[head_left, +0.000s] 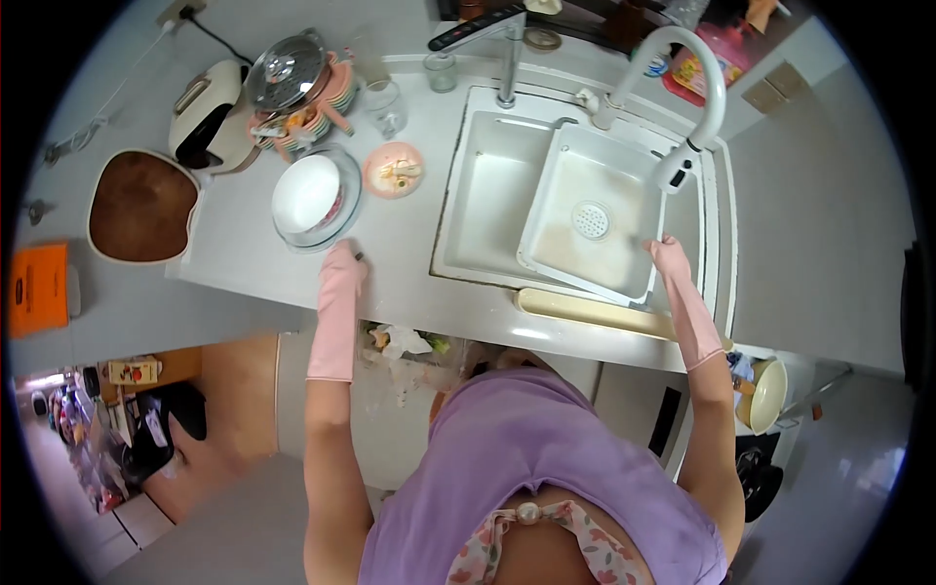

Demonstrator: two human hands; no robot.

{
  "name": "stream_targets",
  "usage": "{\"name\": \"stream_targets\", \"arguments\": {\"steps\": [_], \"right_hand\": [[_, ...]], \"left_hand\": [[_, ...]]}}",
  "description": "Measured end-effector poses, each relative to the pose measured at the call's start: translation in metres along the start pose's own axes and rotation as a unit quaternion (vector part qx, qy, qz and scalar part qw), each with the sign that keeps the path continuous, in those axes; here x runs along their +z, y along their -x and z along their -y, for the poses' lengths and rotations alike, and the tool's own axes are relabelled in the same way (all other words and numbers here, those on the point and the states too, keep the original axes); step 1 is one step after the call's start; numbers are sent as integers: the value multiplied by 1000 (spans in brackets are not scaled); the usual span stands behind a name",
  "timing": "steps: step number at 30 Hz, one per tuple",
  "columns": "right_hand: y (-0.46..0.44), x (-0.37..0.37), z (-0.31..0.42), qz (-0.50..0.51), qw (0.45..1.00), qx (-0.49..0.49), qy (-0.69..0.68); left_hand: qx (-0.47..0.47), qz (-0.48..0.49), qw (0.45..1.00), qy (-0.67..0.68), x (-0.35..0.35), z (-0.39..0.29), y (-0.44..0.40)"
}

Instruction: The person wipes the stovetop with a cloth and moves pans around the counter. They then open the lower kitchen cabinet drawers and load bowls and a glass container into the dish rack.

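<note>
A pink rubber glove covers each of my hands. My left hand (342, 263) is closed on the countertop, just in front of a stack with a white bowl (304, 192) on top and a glass dish (343, 222) beneath. A small dark bit shows at its fingers; what they hold, if anything, I cannot make out. With the fingers of my right hand (669, 255) I grip the right rim of a white rectangular basin (556, 210), which sits slightly turned in the sink (478, 229). A round perforated drain shows in its floor.
A white pull-out faucet (717, 93) arches over the basin's right side. Left of the sink stand a pink plate with food scraps (394, 170), a drinking glass (385, 107), piled dishes under a glass lid (288, 73), and a white appliance (214, 117). A cream trough (595, 314) runs along the front edge.
</note>
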State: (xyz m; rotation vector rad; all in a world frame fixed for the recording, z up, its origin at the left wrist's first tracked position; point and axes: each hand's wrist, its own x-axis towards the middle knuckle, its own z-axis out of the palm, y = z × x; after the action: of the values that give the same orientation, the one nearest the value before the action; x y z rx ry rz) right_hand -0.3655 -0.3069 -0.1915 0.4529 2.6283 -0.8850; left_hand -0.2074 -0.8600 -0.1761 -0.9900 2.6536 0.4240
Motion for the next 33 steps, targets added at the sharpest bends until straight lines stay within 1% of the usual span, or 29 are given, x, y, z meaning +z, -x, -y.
{"name": "stream_targets", "arguments": {"steps": [4, 7, 8, 9, 10, 11, 12, 14, 16, 17, 20, 23, 26, 27, 30, 33], "right_hand": [[13, -5, 11, -8, 1000, 24, 4], [33, -9, 29, -53, 998, 35, 2], [37, -11, 32, -70, 997, 34, 3], [36, -12, 32, -76, 997, 20, 0], [37, -13, 31, -89, 996, -25, -16], [39, -14, 31, -103, 992, -69, -31], [41, -16, 29, -117, 986, -113, -45], [31, -13, 20, -154, 976, -154, 11], [36, -8, 25, -191, 962, -183, 66], [36, -4, 24, -207, 961, -179, 41], [27, 17, 15, -240, 944, -227, -8], [11, 43, 21, -243, 941, -234, -11], [11, 56, 37, -304, 865, -398, 32], [15, 62, 45, -302, 860, -410, 28], [35, 57, 64, -267, 842, -458, 99], [65, 40, 90, -282, 794, -517, 153]], "left_hand": [[31, 28, 999, -4, -21, -20, 2], [138, -35, 989, 31, -33, -60, 21], [187, -71, 979, 44, -28, -72, 24], [235, -107, 964, 57, -23, -84, 25], [282, -142, 946, 70, -19, -96, 26], [309, -144, 936, 86, -15, -107, 29], [317, -142, 933, 91, -11, -117, 31], [335, -140, 926, 103, -4, -136, 32], [340, -126, 926, 102, -1, -147, 36], [337, -127, 927, 102, 2, -151, 36], [323, -118, 930, 128, 9, -155, 34], [315, -115, 929, 155, 13, -151, 34], [299, -117, 930, 178, 4, -146, 40], [292, -117, 931, 186, 2, -143, 42], [288, -143, 911, 258, 10, -129, 37], [270, -138, 870, 389, 15, -116, 38]]}}
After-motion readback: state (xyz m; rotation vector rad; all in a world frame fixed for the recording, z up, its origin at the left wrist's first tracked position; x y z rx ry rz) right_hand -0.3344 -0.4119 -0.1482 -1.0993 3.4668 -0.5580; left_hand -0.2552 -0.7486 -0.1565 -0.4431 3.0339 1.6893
